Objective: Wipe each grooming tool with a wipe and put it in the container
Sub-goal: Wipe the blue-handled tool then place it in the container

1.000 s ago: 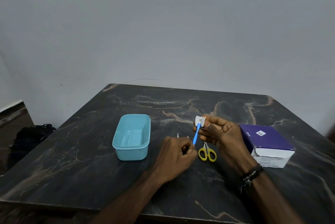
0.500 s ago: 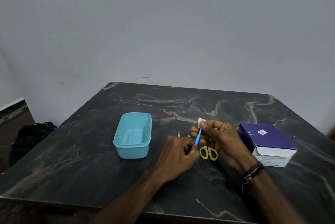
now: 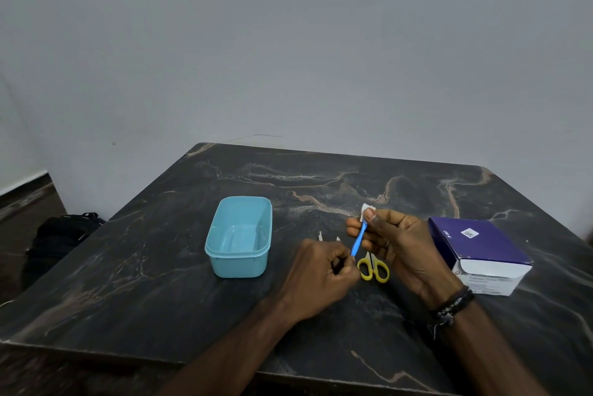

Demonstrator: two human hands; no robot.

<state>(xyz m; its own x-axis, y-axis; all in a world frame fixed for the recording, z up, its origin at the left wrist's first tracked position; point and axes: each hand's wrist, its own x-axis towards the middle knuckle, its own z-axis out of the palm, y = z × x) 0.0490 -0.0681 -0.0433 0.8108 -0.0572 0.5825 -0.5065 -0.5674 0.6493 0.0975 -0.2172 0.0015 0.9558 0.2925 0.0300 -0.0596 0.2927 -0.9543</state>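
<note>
Closest to the camera, both forearms are reaching in over the near edge of the dark marbled table (image 3: 134, 293). The right wrist is wearing a dark beaded bracelet (image 3: 454, 304).

The left hand (image 3: 321, 280) is curling its fingers tight around the lower end of a slim blue tool (image 3: 358, 239), gripping it low so the stick is angling up and to the right. The right hand (image 3: 398, 243) is sitting just above and to the right of it, pinching a small white wipe (image 3: 365, 211) between thumb and fingers right at the upper tip of the blue tool, so the wipe is touching that tip. Both hands are hovering above the table, not resting on it.

Under and between the hands, a pair of yellow-handled scissors (image 3: 373, 269) is lying flat on the table, blades mostly hidden behind the right hand. A couple of tiny pale bits (image 3: 321, 235) are lying just behind the left hand; too small to say what they are.

To the left, a light blue container (image 3: 239, 237) is standing open, nothing visible inside. Off to the right, a purple and white box (image 3: 478, 251) is sitting near the table's edge.

Further back on the left, a black bag (image 3: 61, 235) is sitting on the floor against the grey wall (image 3: 288, 42).
</note>
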